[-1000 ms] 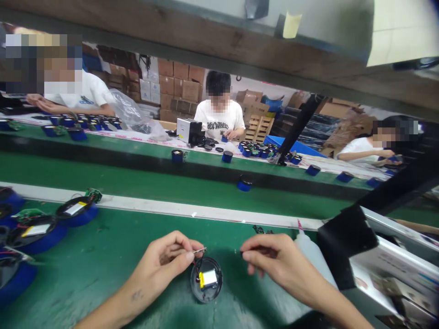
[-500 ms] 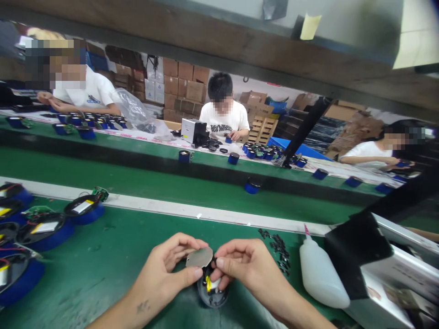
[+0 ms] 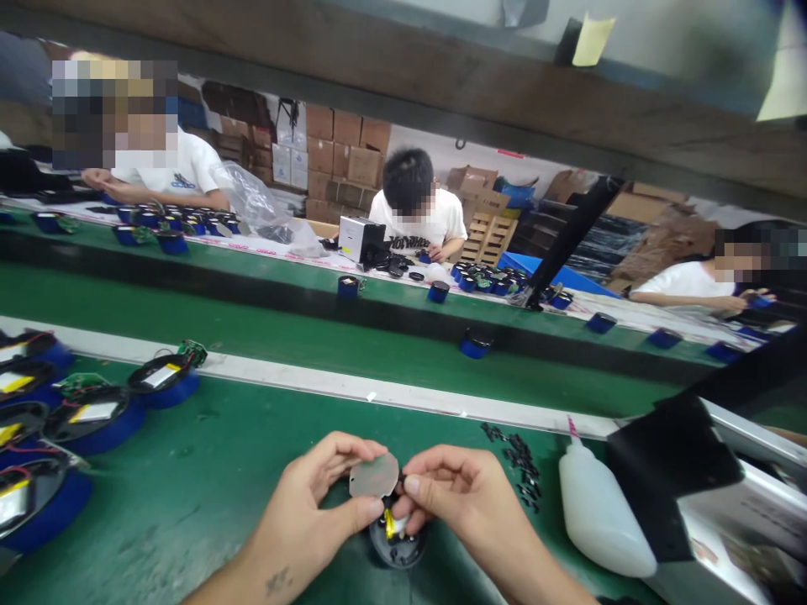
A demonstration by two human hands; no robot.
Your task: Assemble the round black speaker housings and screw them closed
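Note:
In my left hand (image 3: 328, 491) is a thin grey metal plate (image 3: 374, 476), gripped by its edge between thumb and fingers. My right hand (image 3: 450, 491) is closed at the plate's right edge, pinching a small black part (image 3: 399, 479) whose kind I cannot make out. Just below both hands a round dark housing (image 3: 398, 550) stands on the green bench (image 3: 252, 470). Inside it shows a battery with yellow tape (image 3: 392, 523), partly covered by my right fingers.
Small black parts (image 3: 520, 462) lie scattered right of my hands, beside a white squeeze bottle (image 3: 598, 512) and a box (image 3: 744, 504). Several blue housings (image 3: 94, 420) with batteries stand at the left. Beyond the conveyor (image 3: 265, 336), three co-workers sit; one is a person in white (image 3: 450, 214).
The whole view has shifted slightly, so things appear a little further right. The metal plate is tilted more toward me. Both hands keep their grips.

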